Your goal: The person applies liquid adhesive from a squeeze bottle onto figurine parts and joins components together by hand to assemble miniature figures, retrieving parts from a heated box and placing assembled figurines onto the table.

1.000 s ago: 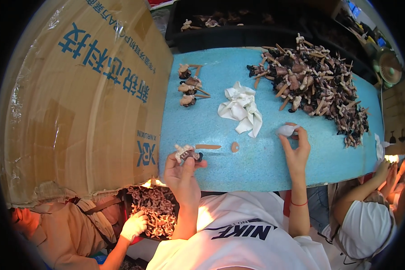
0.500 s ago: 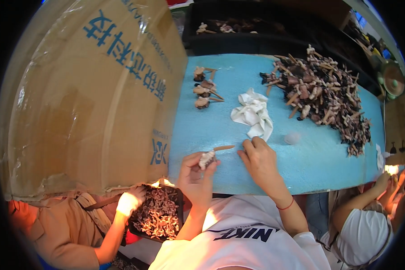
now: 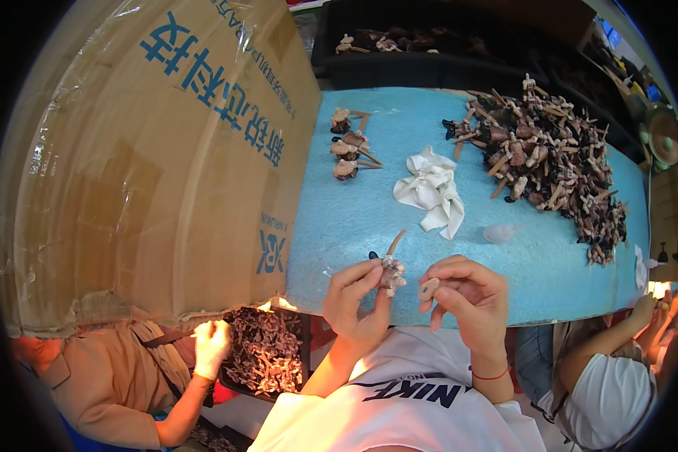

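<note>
My left hand [image 3: 352, 305] pinches a small painted figurine [image 3: 391, 275] with a tan, blade-like piece sticking up from it. Close beside it, my right hand [image 3: 471, 297] holds a little pale flat part [image 3: 429, 288] between thumb and fingers; the two pieces do not touch. Both hands are over the near edge of the blue tabletop [image 3: 354, 226]. Beyond them lies a crumpled white cloth [image 3: 431, 192], with a small translucent bottle [image 3: 499, 233] to its right. Several similar figurine pieces [image 3: 346, 147] sit at the left, and a big heap of figurines [image 3: 539, 151] covers the right.
A tall cardboard box [image 3: 151, 166] walls off the left side. Black trays [image 3: 429, 71] stand along the far edge. At lower left, a co-worker's hand [image 3: 212, 343] is by a tray of small parts [image 3: 264, 354]. Another person [image 3: 610, 392] sits at lower right.
My right hand has come back from near the cloth toward my body and now holds a small pale part. My left hand has moved right, and its figurine has turned with the tan piece upward.
</note>
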A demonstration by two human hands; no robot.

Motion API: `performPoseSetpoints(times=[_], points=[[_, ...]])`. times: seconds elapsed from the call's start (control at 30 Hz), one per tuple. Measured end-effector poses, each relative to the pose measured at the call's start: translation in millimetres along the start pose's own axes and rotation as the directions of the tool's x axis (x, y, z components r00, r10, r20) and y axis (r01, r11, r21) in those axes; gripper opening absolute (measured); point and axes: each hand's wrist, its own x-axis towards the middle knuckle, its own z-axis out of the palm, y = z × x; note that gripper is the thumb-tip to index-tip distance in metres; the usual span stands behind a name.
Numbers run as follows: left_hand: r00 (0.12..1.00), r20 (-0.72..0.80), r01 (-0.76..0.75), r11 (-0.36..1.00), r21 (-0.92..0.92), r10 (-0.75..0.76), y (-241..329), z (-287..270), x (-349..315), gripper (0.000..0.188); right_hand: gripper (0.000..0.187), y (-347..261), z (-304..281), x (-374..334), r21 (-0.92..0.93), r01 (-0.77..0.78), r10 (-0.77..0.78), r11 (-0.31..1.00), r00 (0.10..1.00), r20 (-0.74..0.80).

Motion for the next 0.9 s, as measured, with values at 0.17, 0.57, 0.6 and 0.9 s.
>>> performPoseSetpoints(times=[0.17,0.57,0.6,0.9], points=[[0.996,0.038,-0.082,0.993,0.090,0.078,4,0,2,0.026,0.016,4,4,2,0.109,-0.023,0.022,0.994,1.000,0.010],[0.985,0.082,-0.159,0.985,0.073,0.153,6,4,1,0.029,0.014,6,-1,3,0.196,-0.161,0.168,0.967,0.986,-0.018],[0.984,0.086,-0.165,0.984,0.072,0.158,7,4,2,0.030,0.013,6,-2,4,0.206,-0.176,0.181,0.963,0.983,-0.007],[0.977,0.094,-0.195,0.980,0.034,0.191,4,5,4,0.034,0.013,11,-6,3,0.283,-0.164,0.166,0.945,0.986,0.017]])
